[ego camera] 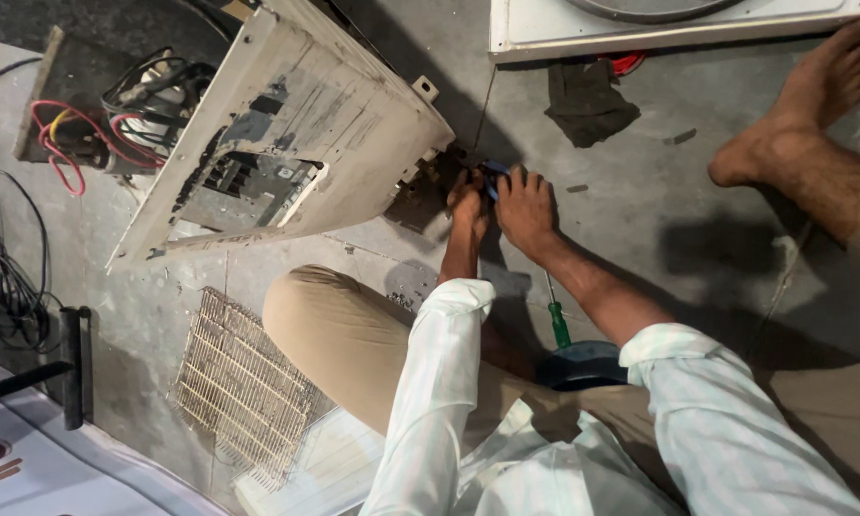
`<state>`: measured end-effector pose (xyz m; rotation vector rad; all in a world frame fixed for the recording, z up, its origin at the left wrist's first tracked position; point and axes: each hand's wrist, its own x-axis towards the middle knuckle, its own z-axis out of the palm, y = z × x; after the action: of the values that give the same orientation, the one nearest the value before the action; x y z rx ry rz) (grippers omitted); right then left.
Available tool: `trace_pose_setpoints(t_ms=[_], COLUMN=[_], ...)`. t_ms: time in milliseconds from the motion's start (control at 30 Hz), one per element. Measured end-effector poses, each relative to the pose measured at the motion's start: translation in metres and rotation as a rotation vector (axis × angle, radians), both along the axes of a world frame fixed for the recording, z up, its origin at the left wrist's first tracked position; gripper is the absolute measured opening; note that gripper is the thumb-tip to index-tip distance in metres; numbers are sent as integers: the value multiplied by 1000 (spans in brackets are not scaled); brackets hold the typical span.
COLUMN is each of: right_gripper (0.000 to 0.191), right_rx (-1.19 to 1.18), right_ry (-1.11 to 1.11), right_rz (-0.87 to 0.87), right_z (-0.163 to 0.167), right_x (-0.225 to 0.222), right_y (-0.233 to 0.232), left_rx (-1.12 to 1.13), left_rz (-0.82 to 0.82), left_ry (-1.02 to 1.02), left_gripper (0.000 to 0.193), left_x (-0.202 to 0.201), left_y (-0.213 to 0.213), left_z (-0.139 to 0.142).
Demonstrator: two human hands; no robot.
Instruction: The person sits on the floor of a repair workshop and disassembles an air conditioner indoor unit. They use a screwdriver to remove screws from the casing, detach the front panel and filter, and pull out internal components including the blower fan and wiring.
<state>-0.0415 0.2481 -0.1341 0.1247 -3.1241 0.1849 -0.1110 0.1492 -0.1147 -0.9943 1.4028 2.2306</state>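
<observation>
A tilted, dirty beige appliance casing (306,115) lies on the concrete floor, its electrical box with black parts showing. At the casing's lower right corner my left hand (466,203) and my right hand (526,205) are pressed together around a blue-handled tool (492,172). The tool's tip and the fitting it meets are hidden by my fingers. Which hand carries the grip is unclear. A green-handled screwdriver (556,320) lies on the floor under my right forearm.
Red, yellow and black wires (67,134) hang at the casing's far left. A metal grille (239,382) lies by my knee. A dark cloth (588,100), a white panel (678,29), another person's bare foot (803,115) and black cables (10,277) surround the spot.
</observation>
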Motion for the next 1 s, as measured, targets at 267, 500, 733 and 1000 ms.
trace_pose_setpoints(t_ms=[267,500,733,1000], right_gripper=[49,40,32,33], right_rx=[-39,46,-128,-223], right_ry=[84,62,-121,-197], right_rz=[2,55,14,46], right_z=[0,-7,-5,-6], right_x=[2,-4,-17,-28], right_y=[1,4,8,17], left_rx=[90,80,168,-23], left_rz=[61,55,-71,54], left_ry=[78,44,141,-35], left_gripper=[53,52,40,58], left_x=[0,-2,1,-5], left_y=[-1,0,-10,-3], left_z=[-8,-6,-13,-10])
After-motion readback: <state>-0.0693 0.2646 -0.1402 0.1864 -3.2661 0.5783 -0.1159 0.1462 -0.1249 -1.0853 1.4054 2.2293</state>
